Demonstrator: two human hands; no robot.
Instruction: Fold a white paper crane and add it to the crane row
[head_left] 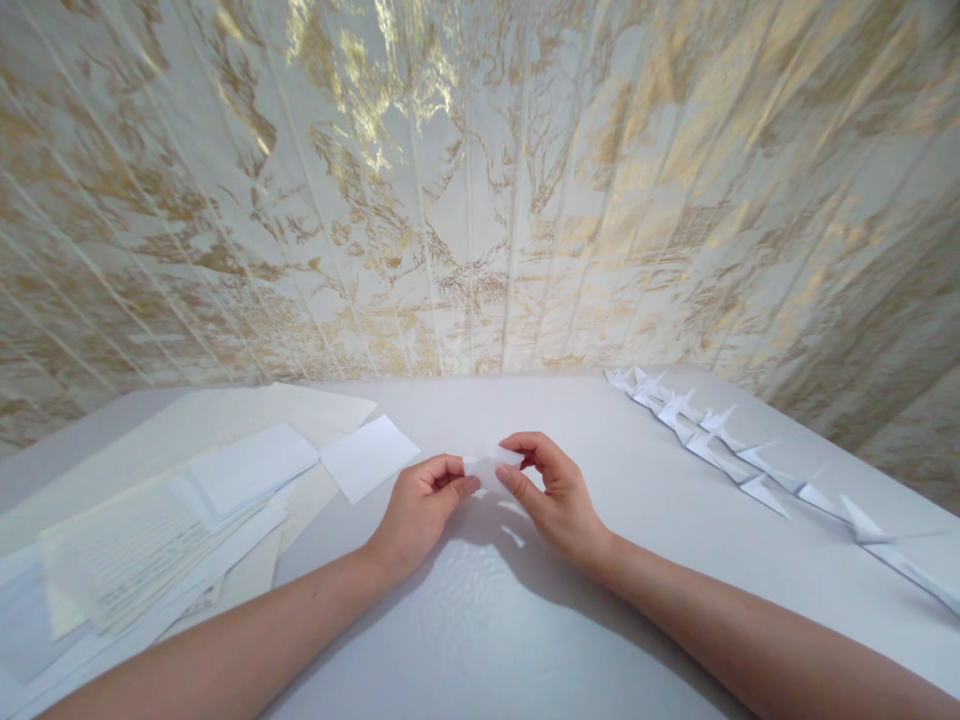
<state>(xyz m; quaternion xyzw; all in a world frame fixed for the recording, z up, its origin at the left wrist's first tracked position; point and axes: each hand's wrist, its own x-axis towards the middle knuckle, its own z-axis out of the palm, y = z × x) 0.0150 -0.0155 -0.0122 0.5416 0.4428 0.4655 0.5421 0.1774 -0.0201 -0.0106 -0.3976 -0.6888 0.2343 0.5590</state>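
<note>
A small piece of folded white paper (484,468) is held up a little above the table, between my two hands. My left hand (427,500) pinches its left end between thumb and fingers. On the other side, my right hand (555,495) grips the right end, thumb below and fingers above. The paper's exact folds are too pale and small to make out. Just left of my left hand lies a flat white paper square (370,458).
On the left, white sheets (247,465) and printed pages (142,550) lie in an overlapping pile. Several folded paper cranes (705,440) stand in rows along the right side of the white table (465,640). A gold-patterned curtain (465,200) hangs behind the far edge.
</note>
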